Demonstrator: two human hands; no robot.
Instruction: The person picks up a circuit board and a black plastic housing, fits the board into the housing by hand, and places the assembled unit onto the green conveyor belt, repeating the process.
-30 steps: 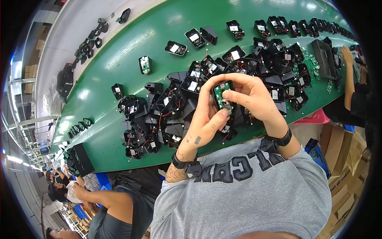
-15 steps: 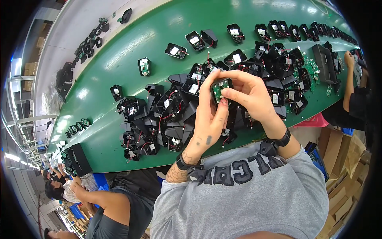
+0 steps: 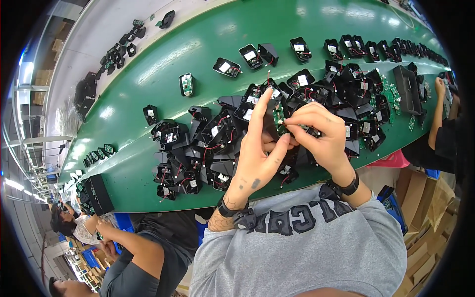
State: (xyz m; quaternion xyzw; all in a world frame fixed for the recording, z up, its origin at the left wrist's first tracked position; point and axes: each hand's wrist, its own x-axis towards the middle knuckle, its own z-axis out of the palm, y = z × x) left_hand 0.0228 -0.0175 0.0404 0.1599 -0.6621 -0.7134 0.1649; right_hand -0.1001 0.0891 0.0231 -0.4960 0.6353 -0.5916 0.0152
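In front of my chest, my left hand [image 3: 258, 156] holds a small black plastic housing with a green circuit board [image 3: 279, 118] in it. Its index finger points up along one side, the thumb lies at the near end, and the other fingers curl underneath. At the board's right edge, my right hand [image 3: 322, 132] has thumb and index finger pinched together. What sits between those fingertips is too small to make out. Right behind and below both hands spreads a heap of black housings [image 3: 215, 129] with red and black wires and white blocks inside.
A green table [image 3: 148, 89] carries single housings in a row, one with a green board [image 3: 186, 85] showing. Loose green boards [image 3: 391, 94] lie beside a black tray [image 3: 406, 84] at right. Another black box [image 3: 99, 195] stands at left. Co-workers sit on both sides.
My right thumb has come off the board's face, and the fingers now pinch at its right edge. My left index finger has straightened upward. The view has shifted slightly.
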